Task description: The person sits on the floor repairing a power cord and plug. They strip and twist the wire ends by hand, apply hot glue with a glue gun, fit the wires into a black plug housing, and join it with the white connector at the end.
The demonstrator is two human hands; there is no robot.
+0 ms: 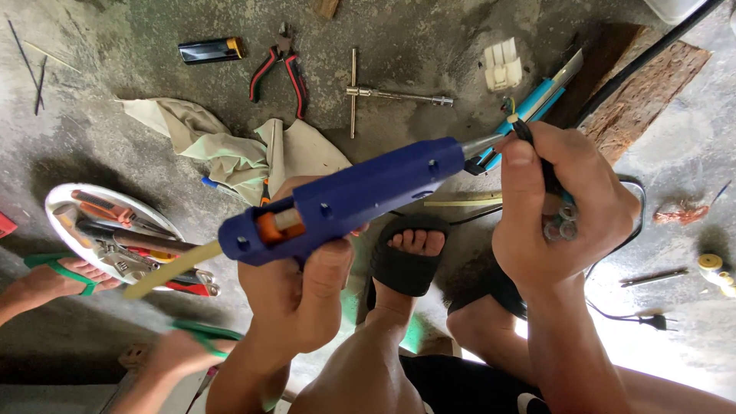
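The left hand [295, 295] is raised before the body, its fingers curled shut in a grip, thumb laid upward. The right hand [556, 207] is held higher, fist closed, thumb pressed forward. Both forearms are bare.

Rough grey concrete floor [429, 38], sunlit patches

There is one view only, from a camera on the person's head. It looks straight down, very near to the two raised hands, with the concrete floor [429, 46] and the person's feet farther below.
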